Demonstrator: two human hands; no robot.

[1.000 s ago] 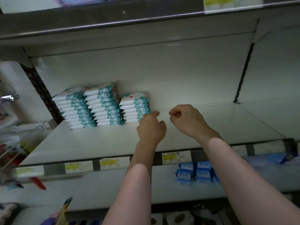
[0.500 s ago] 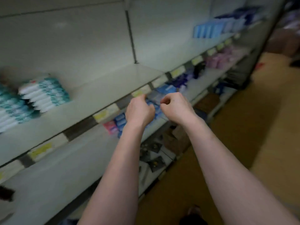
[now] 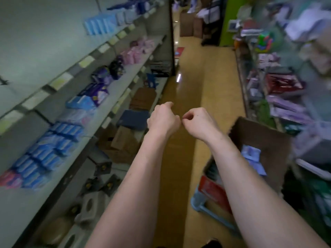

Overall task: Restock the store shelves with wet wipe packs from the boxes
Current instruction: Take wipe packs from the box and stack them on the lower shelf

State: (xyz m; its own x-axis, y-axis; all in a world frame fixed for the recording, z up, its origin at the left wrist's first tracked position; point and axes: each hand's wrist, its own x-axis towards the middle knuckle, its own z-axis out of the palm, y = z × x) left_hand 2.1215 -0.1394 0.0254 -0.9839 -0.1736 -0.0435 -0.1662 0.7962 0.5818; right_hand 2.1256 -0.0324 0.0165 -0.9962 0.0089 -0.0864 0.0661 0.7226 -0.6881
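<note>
Brown cardboard box [image 3: 263, 138] holds pale blue packs [image 3: 250, 153]; my left hand [image 3: 163, 120] and right hand [image 3: 198, 122], empty fists, have left the grey shelf [image 3: 35, 59].

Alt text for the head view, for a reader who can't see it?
The left hand and right hand, both empty with fingers curled, are held out over a shop aisle floor. Shelves of blue packs line the left; an open cardboard box sits at right.

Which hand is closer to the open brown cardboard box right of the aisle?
Right. The right hand is just left of the cardboard box; the left hand is farther left, on the far side of the right hand, over the aisle floor.
</note>
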